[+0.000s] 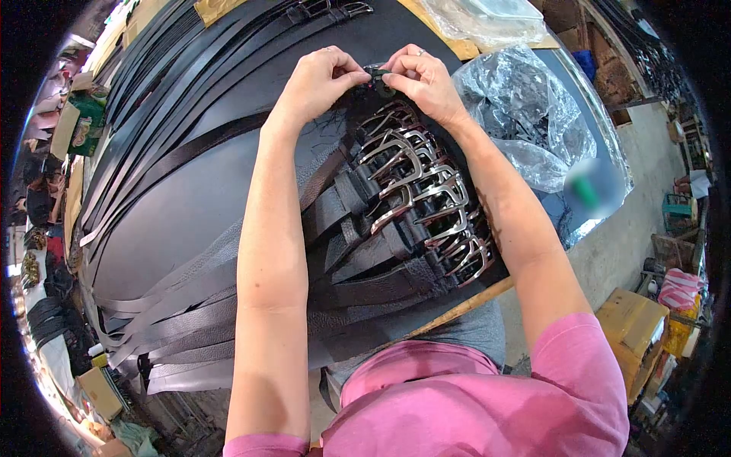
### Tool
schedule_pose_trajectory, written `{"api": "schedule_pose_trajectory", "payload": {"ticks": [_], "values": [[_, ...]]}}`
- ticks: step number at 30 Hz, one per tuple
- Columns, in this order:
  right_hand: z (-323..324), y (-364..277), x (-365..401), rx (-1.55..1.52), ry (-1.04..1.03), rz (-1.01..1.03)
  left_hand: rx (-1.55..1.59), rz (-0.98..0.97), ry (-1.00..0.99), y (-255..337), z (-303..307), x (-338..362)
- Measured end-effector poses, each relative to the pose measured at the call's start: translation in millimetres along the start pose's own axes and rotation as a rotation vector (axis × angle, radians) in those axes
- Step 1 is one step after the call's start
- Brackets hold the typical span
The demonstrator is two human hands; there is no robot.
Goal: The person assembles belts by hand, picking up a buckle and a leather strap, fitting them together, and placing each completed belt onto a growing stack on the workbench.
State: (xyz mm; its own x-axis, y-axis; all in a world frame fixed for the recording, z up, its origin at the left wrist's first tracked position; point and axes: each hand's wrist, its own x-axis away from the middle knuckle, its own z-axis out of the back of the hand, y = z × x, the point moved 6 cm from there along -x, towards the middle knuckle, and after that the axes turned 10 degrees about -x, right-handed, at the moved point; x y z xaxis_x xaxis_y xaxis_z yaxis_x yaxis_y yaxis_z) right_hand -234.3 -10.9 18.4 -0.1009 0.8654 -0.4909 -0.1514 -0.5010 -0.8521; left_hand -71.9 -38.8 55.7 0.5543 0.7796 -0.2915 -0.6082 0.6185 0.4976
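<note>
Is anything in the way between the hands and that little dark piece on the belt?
No, nothing visible. The left hand and right hand both pinch the small dark piece from either side. The silver buckles lie nearer the person, between the forearms.

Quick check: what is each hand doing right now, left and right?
Left hand: closed, fingertips pinching the small dark belt part.
Right hand: closed, pinching the same part.

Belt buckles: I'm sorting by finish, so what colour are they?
Shiny silver buckles, best seen in the head view.
</note>
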Motion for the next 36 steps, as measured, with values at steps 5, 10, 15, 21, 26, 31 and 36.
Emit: {"api": "schedule_pose_trajectory", "payload": {"ticks": [5, 10, 15, 21, 26, 31, 36], "values": [[2.8, -1.1, -0.5, -0.057, 0.012, -0.031, 0.028, 0.023, -0.032, 1.9, 3.3, 0.9], [19.3, 19.4, 1.0, -0.374, 0.265, -0.142, -0.095, -0.221, -0.013, 8.3, 0.0, 2.2], [28.9, 20.0, 2.7, -0.279, 0.381, -0.108, -0.076, -0.196, 0.121, -6.9, -1.1, 0.0], [32.2, 38.1, -6.1, -0.849, 0.526, -0.147, 0.255, 0.129, 0.161, -29.1, 15.7, -17.1], [40.5, 53.6, -5.4, -1.014, 0.607, -0.226, 0.062, 0.002, 0.035, -45.8, -22.5, -35.6], [40.6, 53.3, -9.1, -0.98, 0.647, -0.235, -0.018, 0.15, 0.147, -68.9, -16.6, -54.6], [36.3, 48.4, -11.1, -0.839, 0.64, -0.255, -0.363, 0.125, 0.358, -114.3, -14.4, -87.7]]}}
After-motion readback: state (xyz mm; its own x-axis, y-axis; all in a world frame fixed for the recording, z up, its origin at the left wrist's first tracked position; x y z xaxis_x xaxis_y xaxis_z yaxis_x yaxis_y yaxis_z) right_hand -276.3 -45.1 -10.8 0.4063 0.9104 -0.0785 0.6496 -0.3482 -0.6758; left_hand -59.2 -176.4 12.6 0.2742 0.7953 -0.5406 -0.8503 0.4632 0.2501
